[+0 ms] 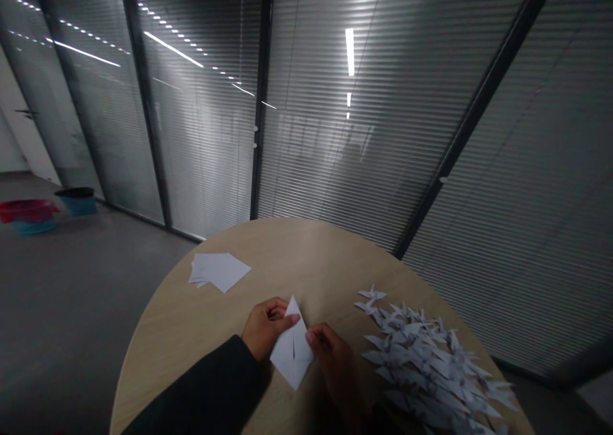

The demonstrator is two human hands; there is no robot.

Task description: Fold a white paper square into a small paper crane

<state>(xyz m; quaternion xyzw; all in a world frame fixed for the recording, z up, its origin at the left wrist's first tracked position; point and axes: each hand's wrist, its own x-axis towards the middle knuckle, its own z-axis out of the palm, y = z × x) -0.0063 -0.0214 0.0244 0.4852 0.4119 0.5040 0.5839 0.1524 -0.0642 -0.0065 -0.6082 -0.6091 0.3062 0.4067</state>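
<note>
A folded white paper piece (293, 355), kite-shaped with a centre slit, is held over the round wooden table (297, 256). My left hand (265, 327) grips its upper left edge, fingers curled and thumb laid along the paper. My right hand (335, 358) pinches its right edge with closed fingers. A black sleeve covers my left forearm.
A small stack of white square sheets (219, 271) lies on the table's far left. A heap of several folded paper cranes (426, 358) covers the right side. Glass walls with blinds stand behind. Coloured tubs (29, 214) sit on the floor at far left.
</note>
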